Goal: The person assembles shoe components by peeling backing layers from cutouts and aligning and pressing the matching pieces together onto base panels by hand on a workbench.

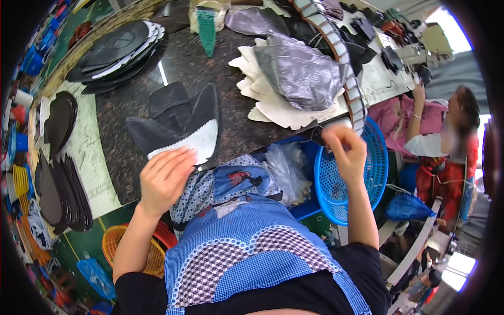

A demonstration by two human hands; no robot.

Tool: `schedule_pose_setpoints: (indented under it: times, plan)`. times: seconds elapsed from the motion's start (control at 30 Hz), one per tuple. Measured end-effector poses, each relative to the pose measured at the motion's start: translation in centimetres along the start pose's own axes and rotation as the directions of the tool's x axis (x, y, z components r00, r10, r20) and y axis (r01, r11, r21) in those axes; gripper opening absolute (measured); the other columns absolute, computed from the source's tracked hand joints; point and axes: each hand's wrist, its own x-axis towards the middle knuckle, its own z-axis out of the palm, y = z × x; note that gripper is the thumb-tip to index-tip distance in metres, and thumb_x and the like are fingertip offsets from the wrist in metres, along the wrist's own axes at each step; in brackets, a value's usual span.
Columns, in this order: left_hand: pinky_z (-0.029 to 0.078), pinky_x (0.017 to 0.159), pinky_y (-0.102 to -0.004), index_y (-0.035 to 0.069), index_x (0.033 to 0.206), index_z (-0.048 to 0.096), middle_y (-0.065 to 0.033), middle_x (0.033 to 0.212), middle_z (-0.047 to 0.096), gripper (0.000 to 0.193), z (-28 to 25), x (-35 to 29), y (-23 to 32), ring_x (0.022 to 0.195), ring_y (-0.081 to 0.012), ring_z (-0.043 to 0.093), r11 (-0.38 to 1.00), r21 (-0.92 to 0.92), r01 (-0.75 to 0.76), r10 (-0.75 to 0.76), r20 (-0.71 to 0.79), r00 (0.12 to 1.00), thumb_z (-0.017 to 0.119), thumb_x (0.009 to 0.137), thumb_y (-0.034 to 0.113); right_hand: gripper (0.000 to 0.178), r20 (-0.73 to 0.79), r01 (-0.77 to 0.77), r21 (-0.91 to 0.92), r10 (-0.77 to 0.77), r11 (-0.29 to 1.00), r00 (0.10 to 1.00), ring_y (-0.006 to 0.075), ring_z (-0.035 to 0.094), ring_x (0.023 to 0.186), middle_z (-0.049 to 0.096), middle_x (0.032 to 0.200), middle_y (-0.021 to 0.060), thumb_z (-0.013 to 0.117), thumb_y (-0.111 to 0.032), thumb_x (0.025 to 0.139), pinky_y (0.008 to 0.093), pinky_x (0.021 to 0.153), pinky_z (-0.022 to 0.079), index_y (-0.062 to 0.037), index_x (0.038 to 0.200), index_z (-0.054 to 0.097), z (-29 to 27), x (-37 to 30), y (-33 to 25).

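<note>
At your far left, dark pieces (60,195) lie overlapped on the pale end of the table (118,157). Farther back is a stack (113,47) of rounded black pieces, with white edges showing between some. An orange basket (111,244) stands below the table's front edge. Your left hand (167,181) has its fingers extended over the white part of a black piece (203,107), which lies at that edge; you cannot tell whether the hand grips it. Beyond stands a green pointed thing (207,32). Rightward, a crinkled grey piece (299,71) lies over jagged white pieces (252,73). Your right hand (345,152) is raised by the blue basket (382,173), fingers bent; whether they pinch anything cannot be told. At far right sits a co-worker (433,113) in pink.
</note>
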Motion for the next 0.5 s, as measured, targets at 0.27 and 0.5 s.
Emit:
schedule_pose_setpoints:
  times: [0.27,0.5]
  plan:
    - [0.051,0.096,-0.0439,0.004,0.108,0.071,-0.0115,0.119,0.070,0.037,-0.9,-1.3,2.2,0.114,-0.0314,0.065,0.981,-0.161,0.107,-0.089,0.113,0.990,0.082,0.076,0.020,0.015,0.185,0.470,-0.323,-0.432,0.822,0.883,0.0231,0.063,0.094,0.068,0.097,0.0069,0.078,-0.012,0.086,0.0347,0.078,0.051,-0.0029,0.096,0.072,3.0,10.1,-1.1]
    - [0.054,0.090,-0.0401,0.003,0.111,0.072,-0.0134,0.112,0.071,0.035,-3.1,5.4,3.7,0.103,-0.0319,0.069,0.850,-0.526,-0.029,-0.031,-0.103,0.994,0.079,0.078,0.011,0.022,0.261,0.445,0.165,-0.474,0.880,0.841,0.0073,0.058,0.082,0.068,0.090,0.0039,0.063,-0.015,0.102,0.0270,0.073,0.047,0.0053,0.095,0.069,4.6,12.5,-13.8]
